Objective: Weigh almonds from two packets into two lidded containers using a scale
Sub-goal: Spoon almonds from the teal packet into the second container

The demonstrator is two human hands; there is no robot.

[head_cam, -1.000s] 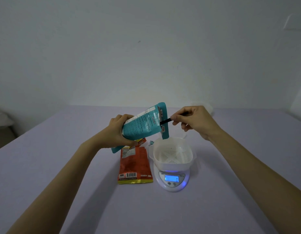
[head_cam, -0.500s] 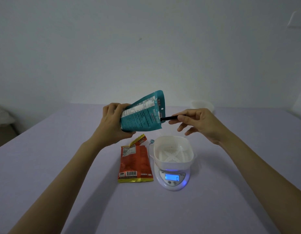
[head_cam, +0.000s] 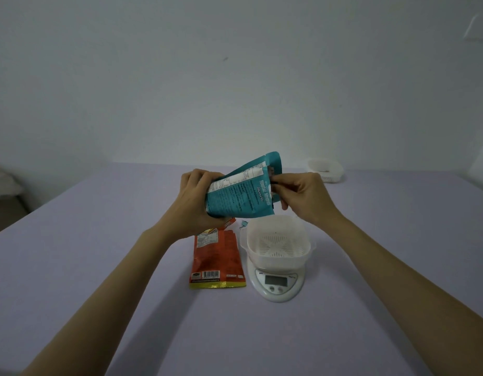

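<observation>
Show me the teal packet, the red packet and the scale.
teal packet [head_cam: 234,198], head view, printed back panel.
red packet [head_cam: 217,256], head view, middle of its face.
scale [head_cam: 276,280], head view, on its display.

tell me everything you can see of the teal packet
The teal packet is a glossy flexible pouch with white print and a white label panel. It is held in the air, tilted, clear of the table. The left hand grips its bottom end; the right hand pinches a small dark item at its top edge.

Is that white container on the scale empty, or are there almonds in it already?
Empty: the white container on the scale shows only its bare slotted floor, no almonds.
</observation>
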